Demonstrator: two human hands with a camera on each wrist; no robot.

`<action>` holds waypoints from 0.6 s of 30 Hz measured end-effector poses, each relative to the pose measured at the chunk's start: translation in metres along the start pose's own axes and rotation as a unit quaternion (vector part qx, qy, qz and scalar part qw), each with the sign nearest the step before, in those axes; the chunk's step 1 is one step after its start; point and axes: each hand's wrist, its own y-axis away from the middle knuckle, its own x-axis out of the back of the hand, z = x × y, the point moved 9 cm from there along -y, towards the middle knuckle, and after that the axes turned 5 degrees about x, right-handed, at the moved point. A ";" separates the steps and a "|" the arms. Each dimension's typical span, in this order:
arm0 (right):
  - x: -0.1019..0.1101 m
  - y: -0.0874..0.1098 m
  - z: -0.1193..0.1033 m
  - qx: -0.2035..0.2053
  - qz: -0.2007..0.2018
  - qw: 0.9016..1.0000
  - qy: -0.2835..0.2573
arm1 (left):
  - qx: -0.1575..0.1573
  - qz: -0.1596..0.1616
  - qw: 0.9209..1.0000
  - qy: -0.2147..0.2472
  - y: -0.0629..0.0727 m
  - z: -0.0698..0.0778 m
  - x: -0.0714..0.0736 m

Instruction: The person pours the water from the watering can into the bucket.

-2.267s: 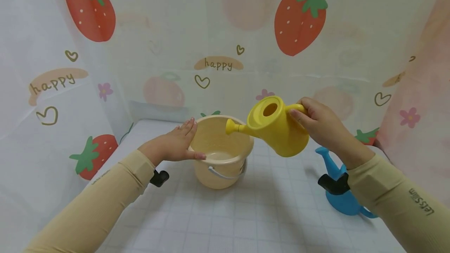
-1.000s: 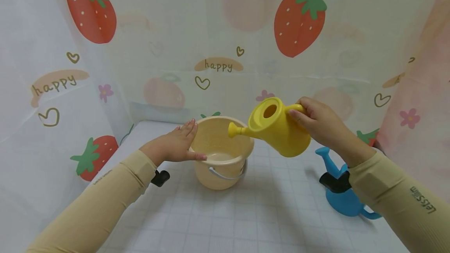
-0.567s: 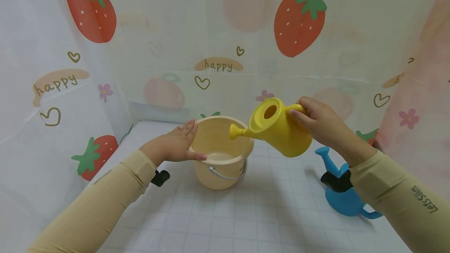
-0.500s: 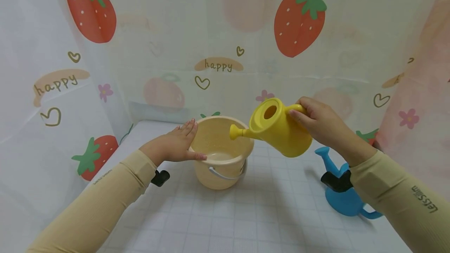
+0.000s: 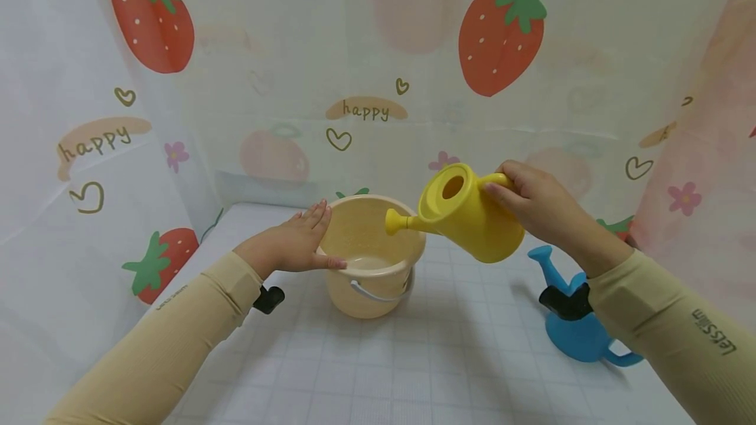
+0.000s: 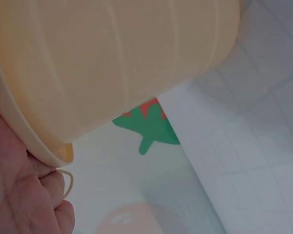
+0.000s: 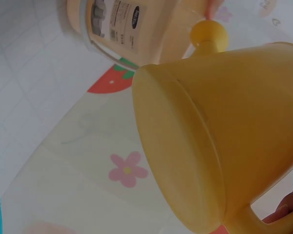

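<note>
My right hand (image 5: 546,208) grips the handle of a yellow watering can (image 5: 481,225), held up in the air and tilted to the left. Its spout reaches over the right part of a cream bucket (image 5: 369,300), which stands upright on the table. Against the bucket's left rim rests my left hand (image 5: 292,241), fingers straight and thumb over the near side. The left wrist view has the bucket wall (image 6: 136,53) and part of the palm (image 6: 14,185). In the right wrist view the can's base (image 7: 176,146) fills the middle; no water shows from the spout.
A blue watering can (image 5: 579,336) stands on the table at the right, partly behind the right wrist and its black camera (image 5: 566,302). A white checked cloth (image 5: 366,379) covers the table. Strawberry-printed sheets (image 5: 283,38) enclose the back and sides.
The yellow can has shifted very slightly right since the oldest frame, its spout still over the bucket. The left hand stays on the rim, and the bucket has not moved.
</note>
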 end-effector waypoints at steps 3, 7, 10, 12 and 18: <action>0.000 -0.001 0.000 0.000 -0.002 1.000 0.002 | -0.001 0.001 1.000 0.000 0.000 0.000 0.000; 0.000 -0.001 0.001 0.000 -0.005 1.000 0.004 | -0.002 0.001 1.000 -0.001 0.000 0.000 0.000; 0.000 -0.002 0.001 0.000 -0.005 1.000 0.007 | -0.002 0.000 1.000 0.001 0.000 0.000 0.000; 0.001 -0.002 0.000 -0.001 -0.005 1.000 0.007 | -0.001 0.000 1.000 0.003 0.000 0.000 0.000; 0.000 -0.002 -0.001 0.000 -0.006 1.000 0.006 | 0.000 -0.002 1.000 0.005 0.000 0.000 -0.001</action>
